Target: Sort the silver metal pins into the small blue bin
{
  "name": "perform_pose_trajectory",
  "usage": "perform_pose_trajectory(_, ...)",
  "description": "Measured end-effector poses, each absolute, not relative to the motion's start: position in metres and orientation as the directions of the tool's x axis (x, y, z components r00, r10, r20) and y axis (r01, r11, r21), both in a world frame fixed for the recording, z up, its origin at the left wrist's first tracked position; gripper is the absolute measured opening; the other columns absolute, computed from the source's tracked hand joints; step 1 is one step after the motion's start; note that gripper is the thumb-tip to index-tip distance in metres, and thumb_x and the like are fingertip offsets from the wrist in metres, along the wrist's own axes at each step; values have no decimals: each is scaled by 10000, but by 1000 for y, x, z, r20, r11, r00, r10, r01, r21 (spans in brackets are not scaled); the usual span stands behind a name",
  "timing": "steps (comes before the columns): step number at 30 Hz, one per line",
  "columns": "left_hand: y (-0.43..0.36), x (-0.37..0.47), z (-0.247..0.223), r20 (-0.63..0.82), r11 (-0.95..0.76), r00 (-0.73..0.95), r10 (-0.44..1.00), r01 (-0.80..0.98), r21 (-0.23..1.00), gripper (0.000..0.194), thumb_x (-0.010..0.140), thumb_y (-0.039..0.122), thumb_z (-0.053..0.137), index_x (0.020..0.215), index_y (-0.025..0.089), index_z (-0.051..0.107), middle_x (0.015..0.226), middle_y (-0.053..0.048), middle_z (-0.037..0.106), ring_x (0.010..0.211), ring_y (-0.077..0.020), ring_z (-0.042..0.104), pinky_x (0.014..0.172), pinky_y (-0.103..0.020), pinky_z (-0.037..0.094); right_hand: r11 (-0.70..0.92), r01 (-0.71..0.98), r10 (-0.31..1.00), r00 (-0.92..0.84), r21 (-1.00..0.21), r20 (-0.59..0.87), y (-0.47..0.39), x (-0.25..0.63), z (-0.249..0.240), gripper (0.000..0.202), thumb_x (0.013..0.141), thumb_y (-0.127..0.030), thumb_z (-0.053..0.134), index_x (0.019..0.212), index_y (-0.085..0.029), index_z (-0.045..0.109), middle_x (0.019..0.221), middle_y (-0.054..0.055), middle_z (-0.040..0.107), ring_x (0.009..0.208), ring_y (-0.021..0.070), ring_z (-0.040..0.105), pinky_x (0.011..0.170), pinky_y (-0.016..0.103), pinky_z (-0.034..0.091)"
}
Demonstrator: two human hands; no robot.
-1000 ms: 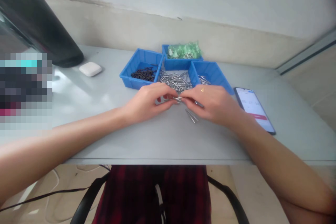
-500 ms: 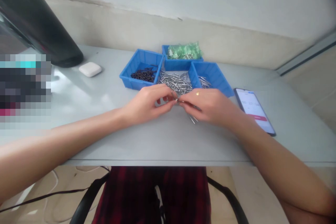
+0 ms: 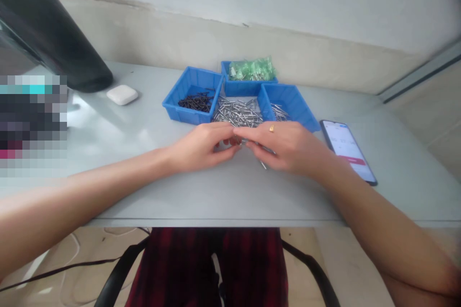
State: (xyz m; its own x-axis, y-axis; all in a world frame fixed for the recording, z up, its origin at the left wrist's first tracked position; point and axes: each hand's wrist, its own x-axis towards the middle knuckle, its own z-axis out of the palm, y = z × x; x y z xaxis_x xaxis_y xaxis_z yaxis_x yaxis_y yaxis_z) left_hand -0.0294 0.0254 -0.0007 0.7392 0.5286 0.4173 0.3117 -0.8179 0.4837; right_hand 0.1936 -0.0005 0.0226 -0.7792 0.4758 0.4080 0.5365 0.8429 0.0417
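Observation:
My left hand (image 3: 205, 146) and my right hand (image 3: 284, 144) meet above the grey table, their fingertips almost touching. Between the thumb and curled fingers of the left is a small silver metal pin (image 3: 244, 141), partly hidden. The right hand is closed around several thin silver metal pins (image 3: 264, 165), whose ends stick out below its fingers. Just behind the hands lies a loose heap of similar silver pins (image 3: 239, 111). A gold-coloured ring (image 3: 272, 128) is on the right hand.
Three blue bins surround the heap: the left bin (image 3: 172, 111) holds dark screw-like pieces (image 3: 196, 102), the back bin (image 3: 248, 88) green plastic bags (image 3: 254, 68), the right bin (image 3: 300, 108) silver pins. A phone (image 3: 347, 148), white case (image 3: 122, 95) and black cylinder (image 3: 68, 43) stand around.
My right index finger has stretched leftward over the left fingertips. The left fingers have shifted slightly, and fewer pin ends show below my right hand.

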Motion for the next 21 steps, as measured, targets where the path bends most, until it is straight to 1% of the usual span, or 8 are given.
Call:
perform_pose_trajectory(4,26,-30,0,398,-820,757,519,308,482,127,883,227,519,898,145,614,758,-13,594,695,-109,571,620,-202,446,847,528,459,-786,63,415,0,192,23,345,905,-156,433,1226,-183,557,802,13,665,717,141,615,639,260,444)
perform_pose_trajectory(10,27,-30,-2,398,-811,746,534,318,492,153,886,233,527,760,148,541,737,-7,590,680,-102,555,625,-201,428,839,536,452,-784,97,427,0,191,24,263,914,-170,433,1119,-167,598,774,13,662,695,139,604,621,260,430)
perform_pose_trajectory(16,27,-30,-4,384,-809,755,532,318,494,110,881,220,530,806,147,564,732,-3,574,671,-101,541,607,-203,417,848,519,433,-796,107,422,-1,191,25,293,910,-164,437,1173,-179,565,762,-2,642,681,127,582,605,249,404)
perform_pose_trajectory(21,27,-29,-3,374,-814,764,525,323,483,141,885,221,517,770,147,550,710,-2,554,665,-104,526,605,-207,412,850,511,420,-803,125,422,-1,190,25,259,915,-172,429,1117,-177,590,735,-2,634,657,127,568,596,251,396)
